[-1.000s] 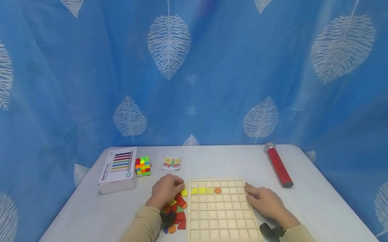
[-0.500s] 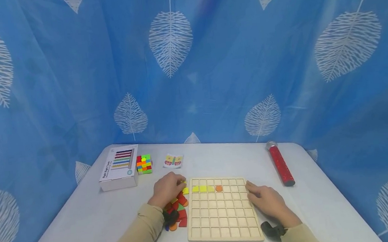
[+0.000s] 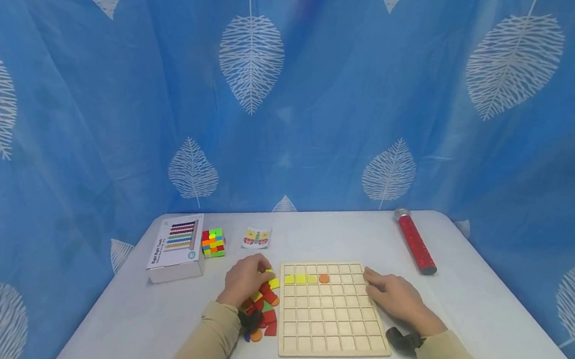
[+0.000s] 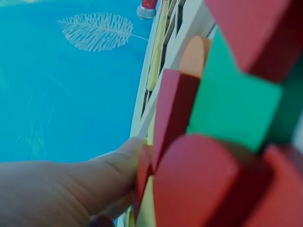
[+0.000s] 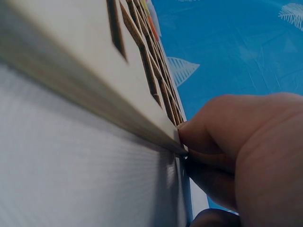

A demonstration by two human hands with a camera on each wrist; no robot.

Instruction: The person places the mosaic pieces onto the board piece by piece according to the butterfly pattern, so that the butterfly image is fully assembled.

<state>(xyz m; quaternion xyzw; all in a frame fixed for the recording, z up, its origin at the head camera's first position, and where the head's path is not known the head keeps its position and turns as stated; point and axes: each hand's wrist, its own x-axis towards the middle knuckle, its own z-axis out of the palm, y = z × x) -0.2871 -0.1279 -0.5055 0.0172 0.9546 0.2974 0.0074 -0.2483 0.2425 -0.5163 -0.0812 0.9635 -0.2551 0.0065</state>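
A pale wooden grid board [image 3: 331,331] lies on the table, with several yellow pieces [image 3: 301,278] and an orange round piece [image 3: 324,278] in one of its upper rows. My right hand [image 3: 398,301] holds the board's right edge; the right wrist view has the thumb [image 5: 199,127] against the rim and the fingers beside it. Left of the board, my left hand [image 3: 245,277] is over a heap of coloured pieces [image 3: 269,319], pinching a small yellow piece [image 3: 269,271] with curled fingers. The left wrist view shows red [image 4: 194,179] and green pieces [image 4: 232,104] close by; its fingertips are partly hidden.
Behind the left hand stand a white box [image 3: 176,269] and a colourful puzzle cube [image 3: 213,243]. A butterfly pattern card [image 3: 257,238] lies beyond the board. To the far right lies a red glittery microphone-shaped tube [image 3: 416,245]. A blue leaf-patterned curtain [image 3: 323,113] closes off the back.
The left hand has shifted slightly left, and more of the yellow piece shows at its fingertips. The right hand keeps its place on the board. The head view has tilted a little.
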